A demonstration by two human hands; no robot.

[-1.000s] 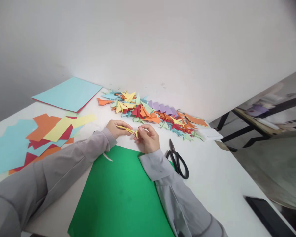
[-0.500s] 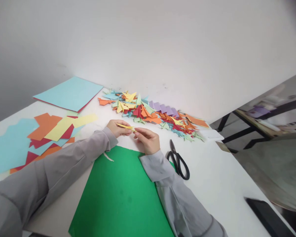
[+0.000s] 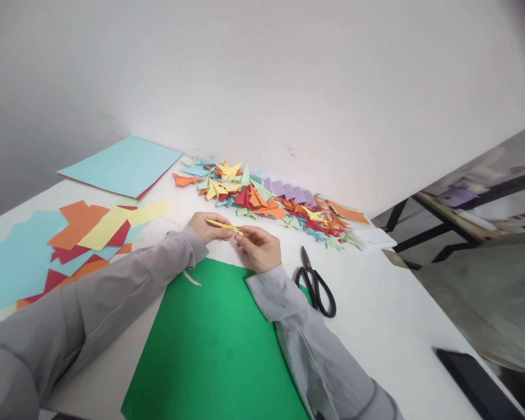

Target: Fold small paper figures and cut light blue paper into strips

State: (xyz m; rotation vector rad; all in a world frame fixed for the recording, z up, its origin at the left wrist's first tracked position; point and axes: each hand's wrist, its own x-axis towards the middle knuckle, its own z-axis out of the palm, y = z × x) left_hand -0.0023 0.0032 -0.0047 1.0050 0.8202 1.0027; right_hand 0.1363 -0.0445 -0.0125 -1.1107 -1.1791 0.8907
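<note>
A small folded yellow paper piece (image 3: 221, 224) is held between my two hands, above the far edge of a green sheet (image 3: 214, 344). My left hand (image 3: 207, 227) pinches it from the left, with fingers closed on it. At its right end, the fingertips of my right hand (image 3: 261, 249) are pressed together on the yellow paper. Just beyond my hands lies a long pile of small folded paper shapes (image 3: 258, 198) in many colours. Black scissors (image 3: 315, 283) rest to the right of my right hand, points away from me.
Loose coloured paper pieces (image 3: 98, 227) overlap at the left. Behind them lies a light blue sheet (image 3: 125, 166) over a red one. A black phone-like object (image 3: 475, 379) is near the table's right edge; a wall rises behind.
The fingers of my right hand have shifted slightly to the left along the yellow paper. My left hand looks nearly the same, still pinching it.
</note>
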